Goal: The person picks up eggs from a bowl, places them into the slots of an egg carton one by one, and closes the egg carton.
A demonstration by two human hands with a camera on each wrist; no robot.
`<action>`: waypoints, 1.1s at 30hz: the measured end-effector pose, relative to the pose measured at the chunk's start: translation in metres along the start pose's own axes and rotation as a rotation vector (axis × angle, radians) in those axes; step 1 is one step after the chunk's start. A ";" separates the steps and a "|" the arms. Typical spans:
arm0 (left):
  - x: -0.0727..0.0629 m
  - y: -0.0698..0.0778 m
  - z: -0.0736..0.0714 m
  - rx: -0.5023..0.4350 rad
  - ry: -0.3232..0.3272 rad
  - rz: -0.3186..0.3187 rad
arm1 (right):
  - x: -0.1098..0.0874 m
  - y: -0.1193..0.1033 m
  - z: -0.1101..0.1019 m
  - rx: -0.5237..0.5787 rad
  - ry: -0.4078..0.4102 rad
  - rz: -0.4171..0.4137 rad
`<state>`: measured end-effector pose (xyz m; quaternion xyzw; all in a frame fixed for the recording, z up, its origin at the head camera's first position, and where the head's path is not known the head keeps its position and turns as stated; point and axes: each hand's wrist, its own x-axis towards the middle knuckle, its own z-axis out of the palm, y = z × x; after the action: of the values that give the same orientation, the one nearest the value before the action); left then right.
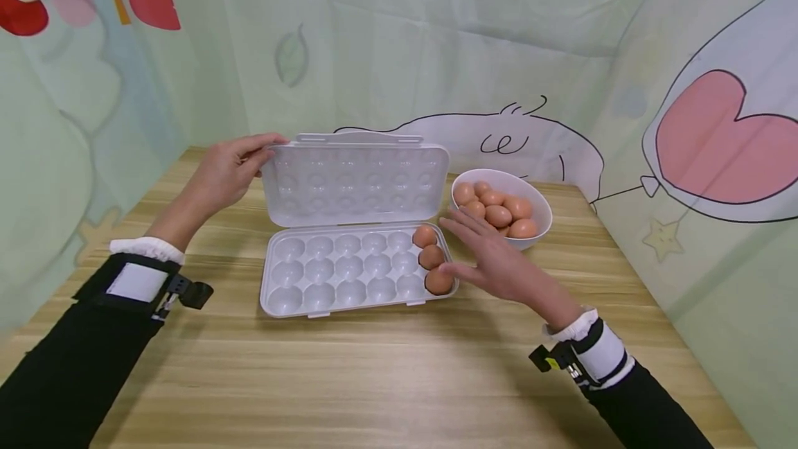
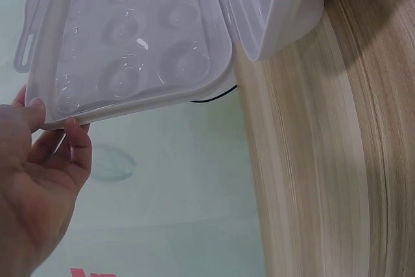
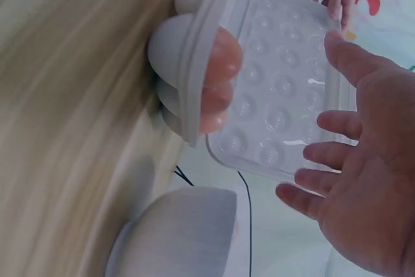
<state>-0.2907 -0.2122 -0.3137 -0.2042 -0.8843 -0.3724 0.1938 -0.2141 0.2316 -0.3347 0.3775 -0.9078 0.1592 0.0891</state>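
Note:
A white plastic egg box stands with its lid raised and its tray flat on the table. Three brown eggs fill the tray's right end column. My left hand pinches the lid's upper left corner between thumb and fingers, plain too in the left wrist view, where the hand holds the lid edge. My right hand hovers at the tray's right end with fingers spread. It holds nothing, as the right wrist view of the hand confirms. Behind it sits a white bowl of brown eggs.
The wooden table runs back to a printed cloth backdrop that hangs behind it and along both sides. The bowl stands right beside the egg box, close to the table's back edge.

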 end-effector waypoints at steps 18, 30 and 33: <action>0.000 0.001 0.001 -0.016 -0.006 -0.016 | 0.005 0.021 -0.017 -0.159 -0.066 0.121; 0.000 0.001 0.001 -0.014 -0.007 -0.023 | 0.024 0.058 -0.028 -0.208 -0.071 0.209; 0.000 0.001 0.001 -0.020 -0.006 -0.027 | 0.032 0.064 -0.032 -0.201 -0.086 0.254</action>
<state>-0.2900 -0.2104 -0.3141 -0.1954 -0.8838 -0.3831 0.1841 -0.2814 0.2643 -0.3101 0.2556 -0.9626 0.0611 0.0665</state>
